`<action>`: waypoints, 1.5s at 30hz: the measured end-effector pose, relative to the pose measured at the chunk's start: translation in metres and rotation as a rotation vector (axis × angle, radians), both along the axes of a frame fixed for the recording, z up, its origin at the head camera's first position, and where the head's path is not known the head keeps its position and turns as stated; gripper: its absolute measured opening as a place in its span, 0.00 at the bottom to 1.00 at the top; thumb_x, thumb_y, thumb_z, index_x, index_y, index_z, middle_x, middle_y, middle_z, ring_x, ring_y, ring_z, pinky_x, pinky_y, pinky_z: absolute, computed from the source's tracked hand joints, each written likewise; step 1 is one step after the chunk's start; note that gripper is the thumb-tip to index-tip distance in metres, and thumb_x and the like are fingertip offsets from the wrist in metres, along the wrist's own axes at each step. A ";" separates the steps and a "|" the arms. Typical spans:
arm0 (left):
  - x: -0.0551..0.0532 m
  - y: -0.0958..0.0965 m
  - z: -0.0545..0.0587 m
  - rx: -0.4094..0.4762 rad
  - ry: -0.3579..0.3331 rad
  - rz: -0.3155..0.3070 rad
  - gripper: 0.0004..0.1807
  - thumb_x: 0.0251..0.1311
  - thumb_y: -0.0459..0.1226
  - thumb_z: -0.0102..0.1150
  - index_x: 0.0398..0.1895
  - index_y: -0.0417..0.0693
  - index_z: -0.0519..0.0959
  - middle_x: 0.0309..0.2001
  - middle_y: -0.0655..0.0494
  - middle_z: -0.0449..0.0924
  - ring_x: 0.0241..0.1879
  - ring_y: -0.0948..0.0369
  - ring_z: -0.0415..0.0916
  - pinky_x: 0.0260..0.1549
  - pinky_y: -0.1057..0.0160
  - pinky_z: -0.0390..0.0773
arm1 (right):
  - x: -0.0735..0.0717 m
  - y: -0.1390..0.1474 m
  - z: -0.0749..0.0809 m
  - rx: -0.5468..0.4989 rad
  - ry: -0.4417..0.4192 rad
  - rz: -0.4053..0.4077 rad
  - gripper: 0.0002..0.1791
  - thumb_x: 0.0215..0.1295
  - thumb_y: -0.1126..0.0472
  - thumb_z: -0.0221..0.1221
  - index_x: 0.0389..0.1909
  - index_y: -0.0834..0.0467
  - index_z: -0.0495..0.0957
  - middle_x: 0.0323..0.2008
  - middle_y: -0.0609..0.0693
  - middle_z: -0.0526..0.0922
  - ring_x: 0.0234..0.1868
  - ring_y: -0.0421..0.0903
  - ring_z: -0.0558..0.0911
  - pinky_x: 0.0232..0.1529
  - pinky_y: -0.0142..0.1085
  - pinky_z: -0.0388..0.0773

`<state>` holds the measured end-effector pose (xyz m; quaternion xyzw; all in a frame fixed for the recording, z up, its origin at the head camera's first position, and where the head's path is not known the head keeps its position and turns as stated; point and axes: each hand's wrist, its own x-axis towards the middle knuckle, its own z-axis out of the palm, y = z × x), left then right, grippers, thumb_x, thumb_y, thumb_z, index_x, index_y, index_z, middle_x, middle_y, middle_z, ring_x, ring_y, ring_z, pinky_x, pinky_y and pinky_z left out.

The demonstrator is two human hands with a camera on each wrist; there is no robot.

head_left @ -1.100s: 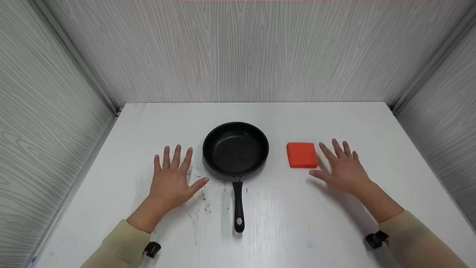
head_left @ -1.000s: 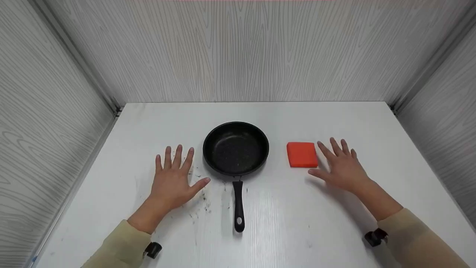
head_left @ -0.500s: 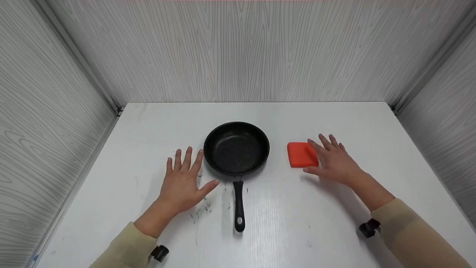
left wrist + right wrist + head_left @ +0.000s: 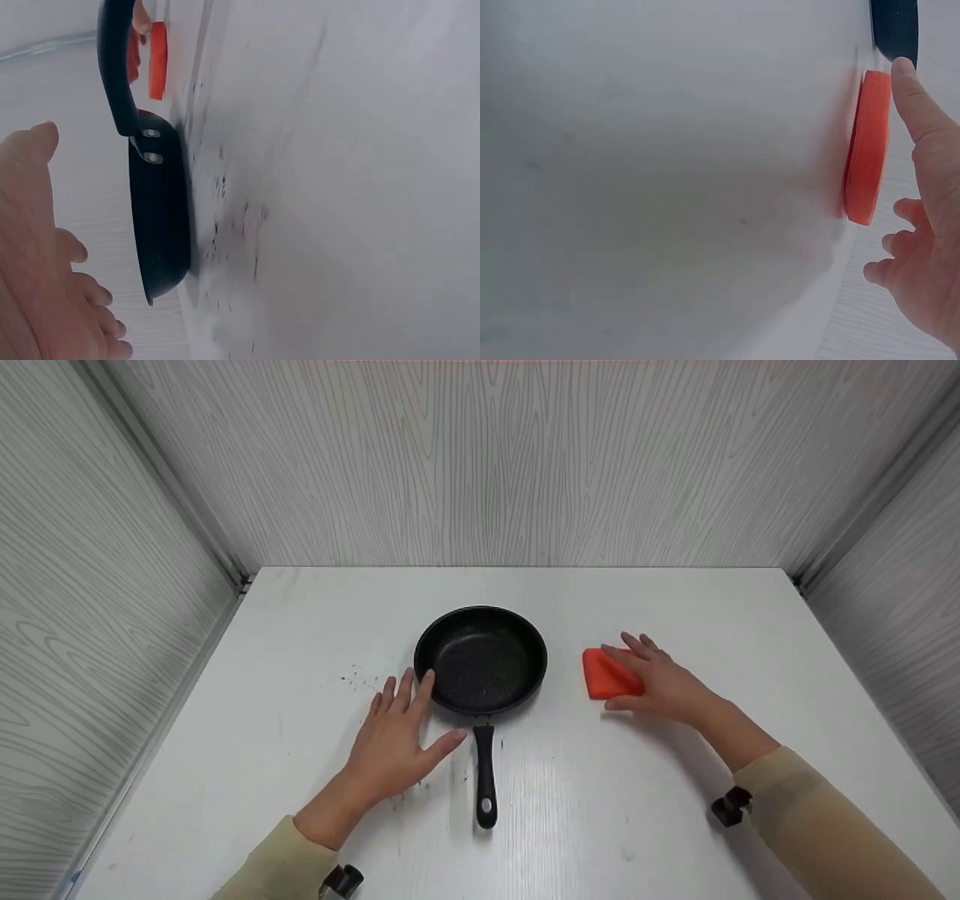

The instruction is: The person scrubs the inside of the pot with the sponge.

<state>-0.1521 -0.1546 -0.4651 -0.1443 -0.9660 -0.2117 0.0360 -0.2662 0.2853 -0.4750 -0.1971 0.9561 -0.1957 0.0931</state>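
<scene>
A black frying pan (image 4: 487,660) lies flat on the white table, its handle (image 4: 486,780) pointing toward me. My left hand (image 4: 390,750), fingers spread, hovers at the pan's lower left; the index fingertip overlaps the rim in the head view. The left wrist view shows a gap between that hand and the pan (image 4: 159,217). To the right of the pan sits a thick, square orange-red pad (image 4: 600,679), perhaps a sponge. Over its right part hangs my right hand (image 4: 667,686), fingers extended, thumb at the near edge. Whether it touches the pad (image 4: 868,150) is unclear.
Dark specks (image 4: 356,678) mark the white table (image 4: 300,615) left of the pan, with more below it. Pale wood-grain panels enclose the table at the back (image 4: 480,465), left (image 4: 97,645) and right. Small black devices are strapped at both wrists.
My left hand has moved right, to the pan's rim and handle. My right hand has moved left, from beside the pad to over it. Pan and pad stay where they were.
</scene>
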 end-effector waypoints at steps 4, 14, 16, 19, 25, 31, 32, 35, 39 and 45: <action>0.006 0.006 0.002 0.085 -0.062 -0.008 0.55 0.69 0.70 0.53 0.87 0.48 0.49 0.84 0.36 0.46 0.83 0.38 0.43 0.79 0.37 0.52 | -0.005 -0.003 -0.003 -0.019 -0.024 0.015 0.51 0.63 0.37 0.73 0.84 0.39 0.60 0.86 0.53 0.47 0.84 0.65 0.41 0.69 0.71 0.66; 0.020 0.015 0.008 0.299 -0.191 -0.040 0.50 0.73 0.66 0.53 0.88 0.55 0.49 0.85 0.44 0.48 0.81 0.44 0.53 0.74 0.36 0.63 | -0.013 -0.007 -0.005 -0.032 -0.063 0.049 0.50 0.65 0.38 0.72 0.83 0.41 0.61 0.86 0.53 0.48 0.85 0.64 0.39 0.74 0.70 0.60; 0.022 0.016 0.010 0.352 -0.216 -0.059 0.48 0.75 0.65 0.52 0.87 0.55 0.49 0.85 0.46 0.48 0.82 0.46 0.51 0.77 0.38 0.58 | -0.014 -0.007 -0.005 -0.034 -0.064 0.056 0.49 0.65 0.37 0.72 0.83 0.40 0.61 0.86 0.53 0.49 0.84 0.65 0.40 0.74 0.70 0.59; 0.023 0.016 0.011 0.441 -0.263 -0.093 0.45 0.77 0.62 0.52 0.87 0.54 0.50 0.85 0.51 0.50 0.83 0.50 0.49 0.79 0.42 0.54 | -0.015 -0.007 -0.005 -0.038 -0.069 0.060 0.48 0.66 0.37 0.70 0.83 0.40 0.61 0.85 0.53 0.50 0.84 0.65 0.41 0.73 0.69 0.63; 0.024 0.017 0.009 0.617 -0.381 -0.123 0.40 0.81 0.58 0.48 0.87 0.53 0.51 0.84 0.54 0.51 0.81 0.51 0.55 0.78 0.45 0.59 | -0.016 -0.008 -0.005 -0.050 -0.086 0.050 0.46 0.67 0.37 0.70 0.83 0.39 0.62 0.85 0.53 0.52 0.84 0.65 0.43 0.73 0.67 0.65; 0.022 0.020 0.003 0.774 -0.491 -0.093 0.41 0.81 0.59 0.45 0.86 0.47 0.53 0.84 0.47 0.53 0.81 0.50 0.55 0.79 0.46 0.56 | -0.016 -0.009 -0.006 -0.055 -0.097 0.047 0.46 0.67 0.38 0.70 0.83 0.39 0.62 0.85 0.52 0.52 0.84 0.64 0.43 0.74 0.65 0.64; 0.022 0.021 0.002 0.808 -0.509 -0.094 0.41 0.82 0.58 0.45 0.86 0.45 0.52 0.84 0.45 0.53 0.80 0.48 0.57 0.78 0.46 0.58 | -0.016 -0.009 -0.006 -0.054 -0.099 0.045 0.46 0.67 0.38 0.70 0.83 0.39 0.62 0.85 0.52 0.52 0.84 0.64 0.43 0.73 0.65 0.65; 0.022 0.025 0.000 0.902 -0.558 -0.087 0.42 0.82 0.56 0.47 0.85 0.38 0.52 0.81 0.36 0.57 0.76 0.44 0.64 0.75 0.47 0.64 | -0.016 -0.010 -0.006 -0.042 -0.101 0.040 0.46 0.67 0.38 0.70 0.82 0.39 0.63 0.84 0.53 0.53 0.84 0.64 0.45 0.72 0.64 0.68; 0.022 0.029 -0.003 0.990 -0.620 -0.061 0.43 0.81 0.54 0.50 0.84 0.35 0.52 0.77 0.32 0.63 0.74 0.41 0.67 0.72 0.46 0.69 | -0.016 -0.010 -0.005 -0.029 -0.102 0.037 0.45 0.67 0.39 0.71 0.82 0.39 0.63 0.84 0.53 0.54 0.83 0.65 0.49 0.70 0.62 0.71; 0.018 0.036 -0.010 1.099 -0.730 -0.029 0.44 0.79 0.55 0.54 0.83 0.33 0.55 0.72 0.34 0.71 0.69 0.44 0.75 0.66 0.48 0.77 | -0.015 -0.012 -0.001 -0.028 -0.113 0.035 0.44 0.69 0.43 0.71 0.82 0.40 0.63 0.84 0.54 0.54 0.82 0.65 0.51 0.69 0.62 0.73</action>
